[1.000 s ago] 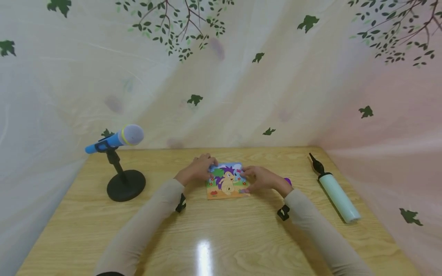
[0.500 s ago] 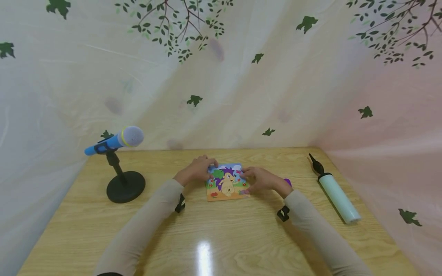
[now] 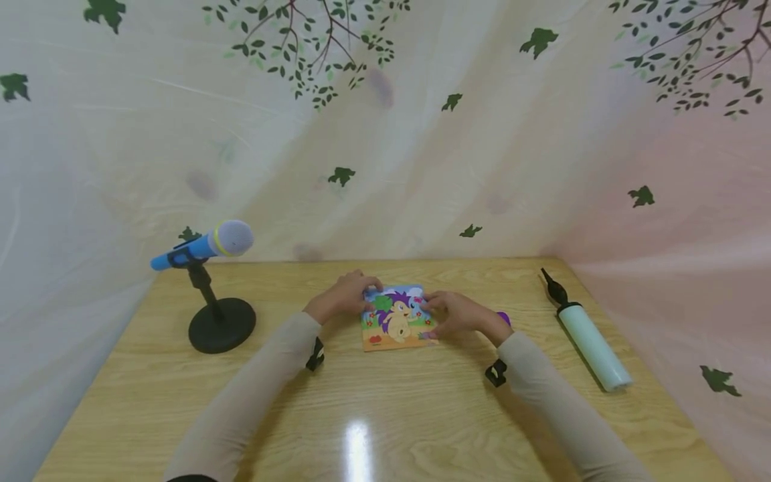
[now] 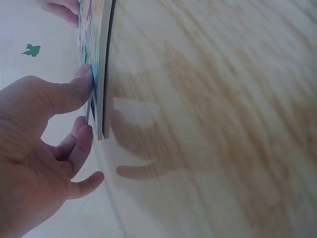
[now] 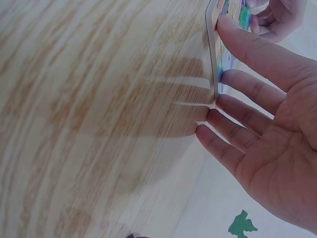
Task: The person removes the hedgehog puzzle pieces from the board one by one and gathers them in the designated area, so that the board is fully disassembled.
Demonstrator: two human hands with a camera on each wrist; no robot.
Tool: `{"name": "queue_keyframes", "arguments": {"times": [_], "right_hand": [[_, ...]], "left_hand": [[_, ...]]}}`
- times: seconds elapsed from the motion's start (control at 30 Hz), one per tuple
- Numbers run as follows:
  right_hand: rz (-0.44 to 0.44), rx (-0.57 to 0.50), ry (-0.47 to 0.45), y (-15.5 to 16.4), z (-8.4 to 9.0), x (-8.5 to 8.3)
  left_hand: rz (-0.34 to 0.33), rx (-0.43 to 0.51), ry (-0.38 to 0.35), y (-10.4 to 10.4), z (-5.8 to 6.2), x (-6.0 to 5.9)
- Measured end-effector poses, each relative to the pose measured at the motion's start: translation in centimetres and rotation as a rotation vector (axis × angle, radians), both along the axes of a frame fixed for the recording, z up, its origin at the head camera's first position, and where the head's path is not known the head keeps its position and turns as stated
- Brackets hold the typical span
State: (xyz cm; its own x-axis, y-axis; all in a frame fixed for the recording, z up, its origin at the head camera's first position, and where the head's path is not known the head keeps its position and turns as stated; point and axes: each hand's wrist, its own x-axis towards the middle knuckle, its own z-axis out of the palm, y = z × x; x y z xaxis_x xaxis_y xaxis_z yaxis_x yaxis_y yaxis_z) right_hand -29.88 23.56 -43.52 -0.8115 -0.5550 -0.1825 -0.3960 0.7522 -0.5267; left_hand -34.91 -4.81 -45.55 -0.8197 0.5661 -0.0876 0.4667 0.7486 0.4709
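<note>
Purple, blue, green and orange print covers the flat, near-square picture board lying on the pale wood-grain table, midway between the person's hands toward the far side. From the head, its whole cartoon shows: a cream creature with purple spikes among flowers. The left wrist view turns that face nearly edge-on and gives the pale side instead, split lengthwise by a dark line.

At the upper left corner, the left hand pinches, thumb on the printed face and other fingers bent in. Only its own wrist camera reveals a thin edge standing slightly off the face between thumb and fingers; whether this is a separate piece cannot be told.

The right hand rests loosely at the opposite edge, thumb tip on the print. Seen from above, its outer fingers are hidden; the right wrist view shows them extended, side by side, the lowest tips at or just over the wood.

The head view alone takes in the blue toy microphone on its round-based black stand, and the pale mint cylindrical pump with black nozzle.
</note>
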Motion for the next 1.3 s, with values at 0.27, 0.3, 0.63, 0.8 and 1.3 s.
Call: {"name": "queue_keyframes", "arguments": {"times": [0.27,0.3,0.63,0.8,1.3], "right_hand": [[0.015,0.003,-0.013,0.1,0.0,0.0],[0.018,0.002,-0.014,0.1,0.0,0.0],[0.020,0.017,-0.012,0.2,0.0,-0.2],[0.017,0.008,-0.019,0.2,0.0,-0.1],[0.005,0.008,-0.021,0.3,-0.1,-0.1]], "left_hand": [[-0.014,0.006,-0.014,0.0,0.3,0.1],[-0.019,0.014,-0.019,0.0,0.3,0.1],[-0.059,0.058,-0.025,-0.3,-0.6,-0.5],[-0.090,0.035,0.019,-0.3,-0.7,-0.7],[-0.139,-0.121,0.124,0.5,0.6,0.1]]}}
